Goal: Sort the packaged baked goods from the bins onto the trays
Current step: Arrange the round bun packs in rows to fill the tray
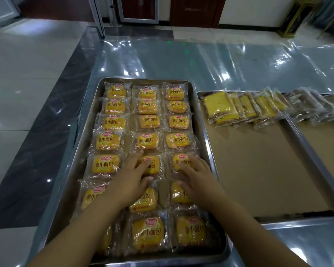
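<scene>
We rest both hands flat, fingers straight and gripping nothing, on bun packets [109,141] inside the steel tray [82,147]. Our left hand [132,176] lies on a middle-column packet [152,166], and our right hand [197,174] on the packet [181,160] nearest the tray's right rim. Sliced cake packets [218,105] lie right of the tray.

Commercial hall: glossy tile floor [17,83], wooden doors [197,10], steel trays [207,135].
</scene>
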`<action>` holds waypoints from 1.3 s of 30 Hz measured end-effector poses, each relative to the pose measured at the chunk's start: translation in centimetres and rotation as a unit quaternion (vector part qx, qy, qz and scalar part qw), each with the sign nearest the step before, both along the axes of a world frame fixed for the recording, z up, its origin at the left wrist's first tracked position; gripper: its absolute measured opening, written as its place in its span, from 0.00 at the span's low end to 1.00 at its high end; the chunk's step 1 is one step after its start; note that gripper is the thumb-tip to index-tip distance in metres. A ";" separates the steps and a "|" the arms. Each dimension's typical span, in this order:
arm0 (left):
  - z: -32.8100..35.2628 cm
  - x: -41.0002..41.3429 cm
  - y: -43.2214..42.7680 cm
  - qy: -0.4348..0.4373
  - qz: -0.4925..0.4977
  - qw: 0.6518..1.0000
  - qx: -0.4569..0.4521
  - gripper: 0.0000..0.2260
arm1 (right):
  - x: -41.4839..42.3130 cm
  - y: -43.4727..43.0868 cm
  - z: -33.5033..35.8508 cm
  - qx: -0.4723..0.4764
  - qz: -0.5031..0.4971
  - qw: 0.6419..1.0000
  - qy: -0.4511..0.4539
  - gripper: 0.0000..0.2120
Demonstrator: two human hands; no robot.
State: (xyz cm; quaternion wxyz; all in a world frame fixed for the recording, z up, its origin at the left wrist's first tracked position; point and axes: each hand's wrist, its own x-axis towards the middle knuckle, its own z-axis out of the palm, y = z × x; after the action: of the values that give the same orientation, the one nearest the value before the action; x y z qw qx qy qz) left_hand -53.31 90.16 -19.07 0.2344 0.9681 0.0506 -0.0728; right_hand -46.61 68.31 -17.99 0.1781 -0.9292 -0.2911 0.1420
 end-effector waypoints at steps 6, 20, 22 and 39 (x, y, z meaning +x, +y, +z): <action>1.3 -3.7 -1.0 -0.064 0.028 0.997 0.018 0.23 | -3.1 -2.5 0.3 0.051 0.025 0.996 -0.066 0.20; 0.3 -8.2 -2.4 0.028 -0.084 0.996 0.031 0.34 | -6.5 -3.5 0.3 -0.014 0.018 0.999 0.028 0.29; 0.4 -8.5 -2.6 0.024 -0.082 0.996 0.027 0.34 | -7.0 -4.0 0.5 -0.028 0.026 0.998 0.040 0.30; 1.5 -8.0 3.3 -0.072 -0.026 0.997 -0.019 0.19 | -7.3 0.7 2.6 0.016 -0.037 0.999 0.004 0.20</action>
State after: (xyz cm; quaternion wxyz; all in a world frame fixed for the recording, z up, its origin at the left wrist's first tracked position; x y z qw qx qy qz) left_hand -61.27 93.48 -17.62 0.2541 0.9671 0.0072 -0.0098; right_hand -53.90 68.96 -15.42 0.1994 -0.9359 -0.2577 0.1341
